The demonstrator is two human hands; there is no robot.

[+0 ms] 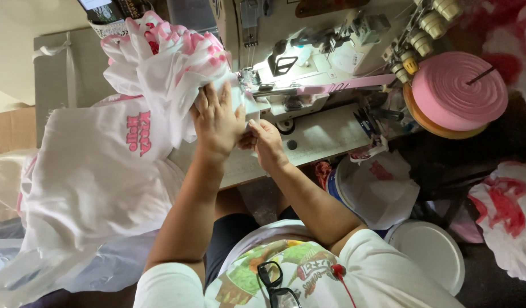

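Observation:
My left hand (216, 120) lies flat on a bunched white garment with pink print (160, 63), pressing it against the sewing machine (308, 63) by the needle area (249, 77). My right hand (265, 142) pinches the fabric's edge just to the right of the left hand, on the machine bed (320, 137). A pink binding tape (354, 84) runs from the right into the machine head.
A pile of white garments (92, 171) lies at the left. A large roll of pink tape (457, 91) sits on the right near several thread cones (423, 28). White plastic lids (431, 256) and bags (383, 188) lie lower right. Glasses (274, 282) hang on my shirt.

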